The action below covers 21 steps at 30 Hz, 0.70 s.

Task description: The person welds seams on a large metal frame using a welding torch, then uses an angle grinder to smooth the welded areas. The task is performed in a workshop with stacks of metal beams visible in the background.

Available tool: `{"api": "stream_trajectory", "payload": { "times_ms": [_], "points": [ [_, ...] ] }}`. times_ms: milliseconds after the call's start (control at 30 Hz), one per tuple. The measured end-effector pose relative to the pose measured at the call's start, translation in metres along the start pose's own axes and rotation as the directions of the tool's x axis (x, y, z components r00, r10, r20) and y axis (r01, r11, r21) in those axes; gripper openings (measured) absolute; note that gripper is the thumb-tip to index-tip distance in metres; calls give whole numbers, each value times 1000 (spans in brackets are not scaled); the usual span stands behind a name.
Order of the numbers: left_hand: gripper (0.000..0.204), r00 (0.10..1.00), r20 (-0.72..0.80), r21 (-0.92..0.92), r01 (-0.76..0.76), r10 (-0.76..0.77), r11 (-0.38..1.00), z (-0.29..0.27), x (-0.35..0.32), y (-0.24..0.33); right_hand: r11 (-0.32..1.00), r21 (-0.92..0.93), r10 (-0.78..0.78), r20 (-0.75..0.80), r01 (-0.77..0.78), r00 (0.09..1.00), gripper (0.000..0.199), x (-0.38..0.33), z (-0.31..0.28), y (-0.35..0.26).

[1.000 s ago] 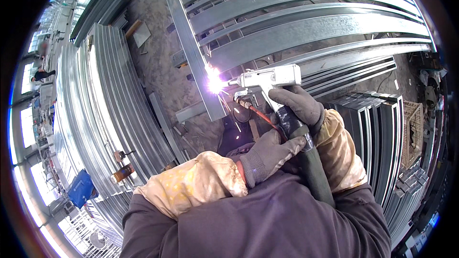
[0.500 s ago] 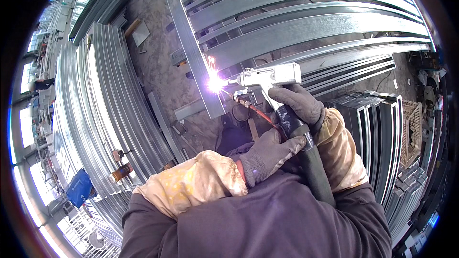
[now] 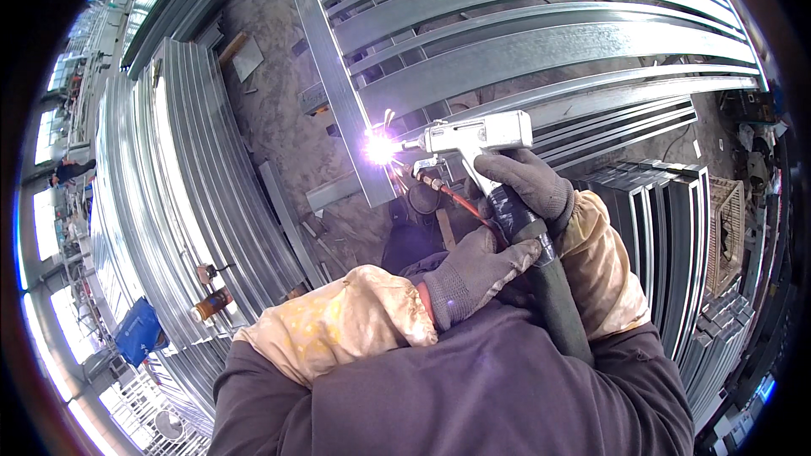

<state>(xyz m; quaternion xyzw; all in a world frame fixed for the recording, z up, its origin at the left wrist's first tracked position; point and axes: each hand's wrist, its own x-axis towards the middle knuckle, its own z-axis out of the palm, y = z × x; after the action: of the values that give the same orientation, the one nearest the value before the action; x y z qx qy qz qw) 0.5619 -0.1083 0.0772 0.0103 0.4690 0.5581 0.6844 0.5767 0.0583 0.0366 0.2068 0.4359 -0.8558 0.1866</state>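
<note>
A silver welding gun (image 3: 481, 132) points left, its nozzle at a dazzling purple-white arc (image 3: 380, 149) with small sparks. The arc burns at the near end of a flat galvanized steel bar (image 3: 325, 63), where a crosswise slat meets it; glare hides the joint. My right hand (image 3: 530, 186), in a grey glove, is wrapped round the gun's black-taped handle (image 3: 511, 213). Lower down, my gloved left hand (image 3: 477, 277) is closed on the handle's lower part, by the thick dark cable sleeve (image 3: 559, 312). A red hose (image 3: 463, 201) runs from the handle to a brass fitting near the nozzle.
A frame of steel slats (image 3: 541, 51) spans the far side. Long metal profiles (image 3: 203, 169) lie stacked at left, with a blue bag (image 3: 139, 331) and an orange-brown cylinder (image 3: 213, 305) on them. Dark frames (image 3: 667, 228) and a wicker-like crate (image 3: 726, 236) stand at right.
The sparks have changed shape, some now falling below the arc. My hands and the gun look almost still. A distant person at the far left has shifted slightly.
</note>
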Motion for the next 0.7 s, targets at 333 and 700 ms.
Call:
{"api": "stream_trajectory", "payload": {
  "times_ms": [333,700],
  "points": [
    [22,1000,-6,-53,-22,22,998,0,2,-11,999,-13,44,-31,-44,999,38,-3,-5,6],
    [23,1000,0,-112,-13,13,994,1,0,-15,995,-100,1,-105,-11,994,47,1,-13,23]
  ]
}}
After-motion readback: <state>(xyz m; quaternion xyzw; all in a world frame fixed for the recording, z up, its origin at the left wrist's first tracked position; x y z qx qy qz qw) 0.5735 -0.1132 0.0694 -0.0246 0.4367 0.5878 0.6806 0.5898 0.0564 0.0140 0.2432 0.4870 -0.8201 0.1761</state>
